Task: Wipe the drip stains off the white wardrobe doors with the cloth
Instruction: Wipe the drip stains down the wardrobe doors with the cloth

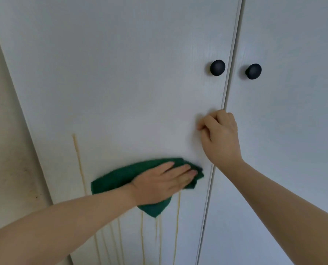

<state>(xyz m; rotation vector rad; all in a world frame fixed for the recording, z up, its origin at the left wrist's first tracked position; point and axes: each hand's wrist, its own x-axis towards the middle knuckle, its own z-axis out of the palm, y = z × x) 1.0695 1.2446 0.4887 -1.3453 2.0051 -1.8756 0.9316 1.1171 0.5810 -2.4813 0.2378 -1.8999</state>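
Note:
My left hand (163,183) lies flat with straight fingers on a green cloth (113,178), pressing it against the left white wardrobe door (121,73). Several thin yellowish drip stains (77,150) run down this door, one to the left of the cloth and others below it. My right hand (219,136) rests against the same door near its right edge, fingers curled, holding nothing. The right door (293,131) shows no stains.
Two round black knobs (217,67) (253,71) sit on either side of the gap between the doors, above my right hand. A cream wall (4,150) with some dark marks borders the wardrobe on the left.

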